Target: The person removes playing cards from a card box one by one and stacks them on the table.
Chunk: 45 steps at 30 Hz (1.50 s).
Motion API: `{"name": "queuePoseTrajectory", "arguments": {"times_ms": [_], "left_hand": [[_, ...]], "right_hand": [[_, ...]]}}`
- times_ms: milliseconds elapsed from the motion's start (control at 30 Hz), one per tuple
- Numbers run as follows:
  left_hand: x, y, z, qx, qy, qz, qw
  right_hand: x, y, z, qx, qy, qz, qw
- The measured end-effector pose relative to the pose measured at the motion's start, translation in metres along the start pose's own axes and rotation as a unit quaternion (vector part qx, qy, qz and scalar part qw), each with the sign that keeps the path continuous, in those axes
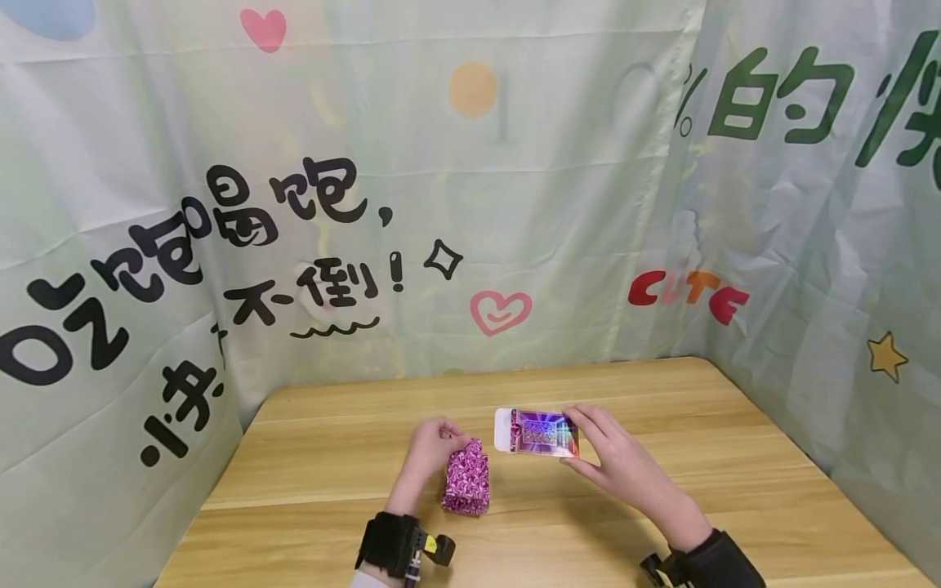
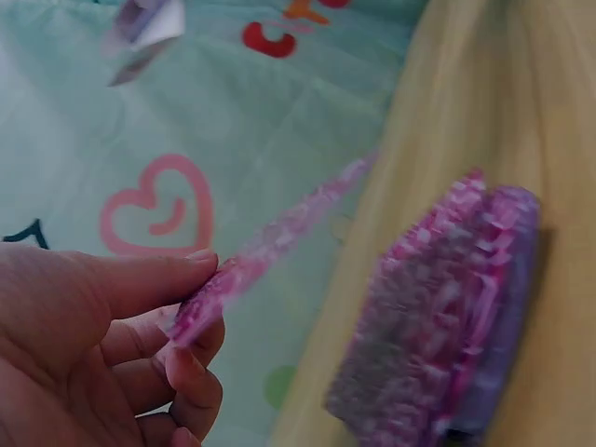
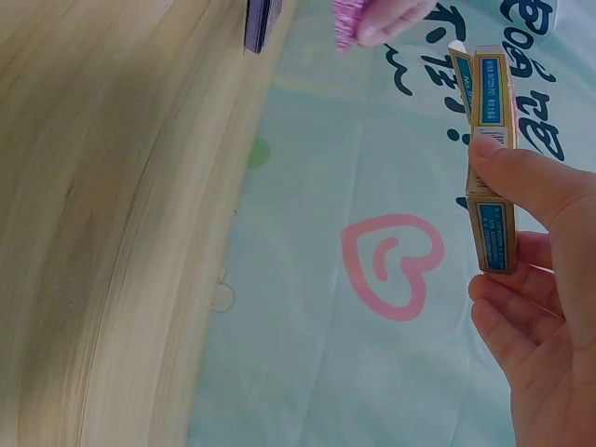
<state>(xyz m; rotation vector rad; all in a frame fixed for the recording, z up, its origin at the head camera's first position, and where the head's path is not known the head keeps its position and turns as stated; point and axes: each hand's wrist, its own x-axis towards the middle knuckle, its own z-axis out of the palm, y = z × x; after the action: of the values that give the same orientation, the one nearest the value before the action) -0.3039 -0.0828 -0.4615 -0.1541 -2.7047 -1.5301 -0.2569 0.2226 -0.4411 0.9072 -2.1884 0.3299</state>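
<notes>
Between thumb and fingers, my left hand (image 1: 434,449) pinches a pink-patterned card (image 2: 270,247), seen nearly edge-on in the left wrist view. Just below it on the table lies a stack of pink-patterned cards (image 1: 466,483), which looks uneven in the left wrist view (image 2: 419,317). My right hand (image 1: 625,461) holds a small shiny purple box (image 1: 544,433) by its right end, above the table. The box's white flap stands out at its left end. In the right wrist view the box (image 3: 494,233) shows its narrow gold and blue side, gripped by thumb and fingers.
A wooden table (image 1: 331,425) spreads under both hands. Behind it and at its sides hangs a pale printed cloth (image 1: 559,245) with hearts, a star and lettering. Each wrist wears a black band, the left one (image 1: 390,543) with a small camera.
</notes>
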Motion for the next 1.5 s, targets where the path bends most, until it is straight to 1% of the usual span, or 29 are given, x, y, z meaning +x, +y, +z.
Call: {"name": "queuePoseTrajectory", "arguments": {"times_ms": [100, 200, 233, 400, 500, 700, 800, 867, 967, 1033, 1100, 1167, 1200, 1300, 1400, 1500], "left_hand": [[-0.001, -0.005, 0.005, 0.006, -0.006, -0.006, 0.9999], [-0.002, -0.010, 0.010, 0.024, -0.005, -0.011, 0.9996], [-0.003, -0.011, 0.011, 0.031, -0.003, -0.015, 0.9994], [-0.004, -0.017, 0.015, 0.086, 0.013, -0.017, 0.9961], [-0.004, -0.018, 0.017, 0.106, 0.022, -0.020, 0.9939], [-0.003, -0.017, 0.016, 0.104, 0.029, -0.043, 0.9932], [-0.002, -0.013, 0.015, 0.101, 0.038, -0.044, 0.9932], [-0.002, -0.008, 0.013, 0.089, 0.046, -0.037, 0.9942], [-0.004, 0.005, 0.009, 0.065, 0.063, -0.015, 0.9957], [-0.006, 0.015, 0.006, 0.043, 0.076, 0.007, 0.9961], [-0.009, 0.025, 0.004, 0.021, 0.081, 0.029, 0.9960], [-0.013, 0.035, 0.003, -0.001, 0.074, 0.053, 0.9959], [-0.014, 0.039, 0.002, -0.014, 0.064, 0.065, 0.9957], [-0.019, 0.050, 0.002, -0.046, 0.018, 0.090, 0.9948], [-0.023, 0.056, 0.004, -0.043, -0.022, 0.105, 0.9933], [-0.026, 0.058, 0.009, -0.024, -0.040, 0.111, 0.9928]], "right_hand": [[0.000, 0.000, 0.000, -0.001, 0.000, 0.001, 1.0000], [0.000, 0.000, 0.000, 0.001, 0.000, 0.001, 1.0000], [-0.001, 0.000, 0.000, 0.002, 0.001, 0.001, 1.0000], [-0.001, 0.000, 0.000, 0.005, 0.000, 0.002, 1.0000], [-0.001, 0.000, 0.000, 0.006, -0.001, 0.002, 1.0000], [-0.002, 0.000, 0.000, 0.002, -0.005, 0.004, 1.0000], [-0.002, 0.000, 0.000, 0.002, -0.006, 0.005, 1.0000], [-0.002, 0.000, 0.000, 0.002, -0.006, 0.005, 1.0000], [-0.002, 0.000, 0.000, 0.003, -0.004, 0.003, 1.0000], [-0.002, 0.000, 0.000, 0.004, -0.002, 0.002, 1.0000], [-0.002, 0.000, 0.000, 0.005, 0.000, 0.000, 1.0000], [-0.001, 0.000, 0.000, 0.005, 0.000, -0.001, 1.0000], [-0.001, 0.000, 0.000, 0.005, 0.000, -0.001, 1.0000], [-0.001, -0.001, 0.000, 0.004, 0.000, -0.001, 1.0000], [0.000, -0.001, 0.000, 0.005, 0.002, -0.001, 1.0000], [0.000, -0.003, -0.001, 0.012, 0.007, -0.005, 0.9999]]}}
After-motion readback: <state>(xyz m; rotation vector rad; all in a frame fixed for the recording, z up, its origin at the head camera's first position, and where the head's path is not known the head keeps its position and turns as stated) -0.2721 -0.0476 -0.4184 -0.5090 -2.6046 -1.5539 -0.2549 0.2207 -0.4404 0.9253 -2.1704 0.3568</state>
